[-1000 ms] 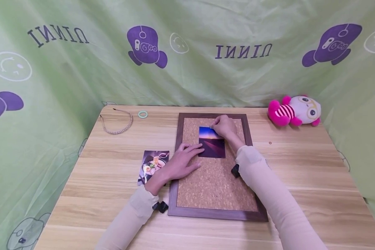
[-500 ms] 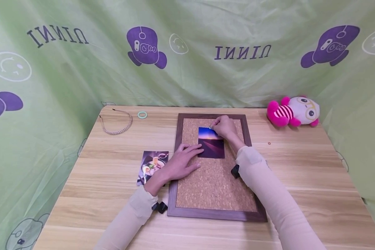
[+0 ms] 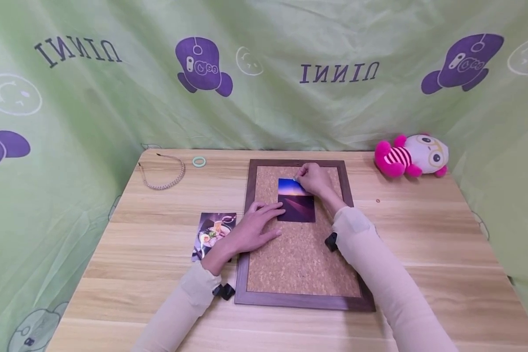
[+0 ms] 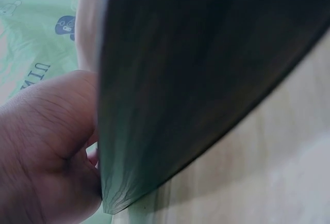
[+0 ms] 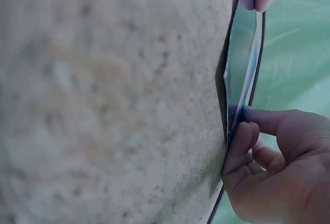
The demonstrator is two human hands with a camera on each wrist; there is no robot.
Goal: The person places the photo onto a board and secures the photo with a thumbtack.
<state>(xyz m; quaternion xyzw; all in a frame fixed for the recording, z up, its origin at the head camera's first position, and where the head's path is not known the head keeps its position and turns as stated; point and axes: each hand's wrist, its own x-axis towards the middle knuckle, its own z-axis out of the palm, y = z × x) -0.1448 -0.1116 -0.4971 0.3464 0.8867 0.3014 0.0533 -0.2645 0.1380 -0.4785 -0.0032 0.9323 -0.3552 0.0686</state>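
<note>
A cork board with a dark wooden frame (image 3: pixel 242 274) lies on the table. On its upper half is a photo of a blue-and-orange sky over dark ground (image 3: pixel 296 208). My left hand (image 3: pixel 253 230) rests across the frame's left side, fingers extended, fingertips on the photo's left edge. At the photo's top edge, my right hand (image 3: pixel 315 179) curls its fingers and pinches a small pale thing (image 3: pixel 295 179), too small and covered to identify. The right wrist view shows the right hand's (image 5: pixel 289 157) thumb and fingers at the photo (image 5: pixel 242 53). The dark frame (image 4: pixel 196 79) fills most of the left wrist view.
A food photo (image 3: pixel 213 237) lies left of the board, partly under the left forearm. Behind it are a beaded headband (image 3: pixel 165 186) and a mint-green ring (image 3: pixel 199 162). A pink-and-white plush toy (image 3: pixel 411 156) lies at the back right. A tiny brown object (image 3: pixel 378 200) sits right of the board.
The whole head view has shifted slightly left. Both hands keep their places on the board and photo; nothing else visibly changes.
</note>
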